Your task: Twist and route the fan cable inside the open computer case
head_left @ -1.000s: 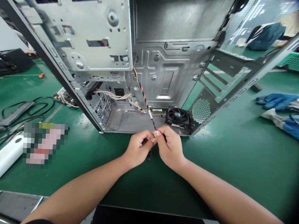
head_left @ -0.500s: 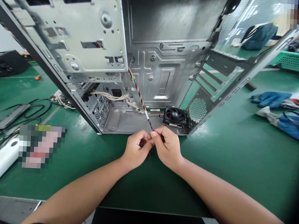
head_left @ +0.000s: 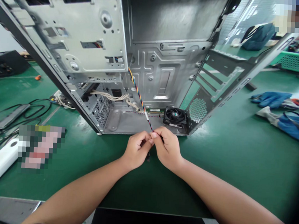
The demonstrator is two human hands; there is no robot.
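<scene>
My left hand (head_left: 138,148) and my right hand (head_left: 168,145) meet at the front of an open computer case (head_left: 164,72). Both pinch a twisted multicoloured cable (head_left: 140,98), which runs taut from under the metal drive cage (head_left: 93,32) down to my fingers. A white band wraps the cable a little above my hands. Below my fingertips a dark cable end (head_left: 148,156) pokes out; its shape is mostly hidden. Inside the case, a black fan (head_left: 175,116) sits on the floor at the right, beside a green circuit board (head_left: 154,111) and a bundle of white wires (head_left: 112,96).
Left on the green table (head_left: 86,179) lie a white power strip (head_left: 4,161), black cords and a blurred-out item (head_left: 43,146). To the right are blue gloves (head_left: 273,98) and a green basket (head_left: 294,62). A partly blurred person is at the upper right.
My hands stay almost in place on the cable, their fingers shifting slightly. More of the dark cable end shows below them now.
</scene>
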